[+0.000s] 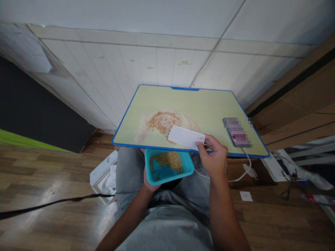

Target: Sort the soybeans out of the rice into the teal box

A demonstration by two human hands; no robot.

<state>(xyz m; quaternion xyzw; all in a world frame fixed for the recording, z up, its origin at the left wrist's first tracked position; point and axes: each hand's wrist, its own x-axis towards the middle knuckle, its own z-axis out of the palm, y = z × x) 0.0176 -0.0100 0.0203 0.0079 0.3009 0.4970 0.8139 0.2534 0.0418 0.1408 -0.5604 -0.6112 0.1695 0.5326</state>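
Note:
My left hand [150, 182] grips a turquoise plastic tray [169, 179] from its left underside, just below the table's front edge; most of its fingers are hidden beneath. Yellow soybeans [170, 161] cover part of the tray's bottom. Between the thumb and fingers of my right hand [213, 151] is a flat white card-like piece [185, 137], tilted over the tabletop. Its left end reaches the near side of a spread pile of white rice-like grains [143, 130] mixed with yellow beans [157, 119]. Whether the piece touches the grains I cannot tell.
The pale green table [209, 104] has a blue rim. A phone [237, 132] with a white cable [247, 167] lies on its right side. White boxes [104, 172] stand on the floor at left. A cardboard box [300, 104] is at right, and a white wall [146, 69] stands behind.

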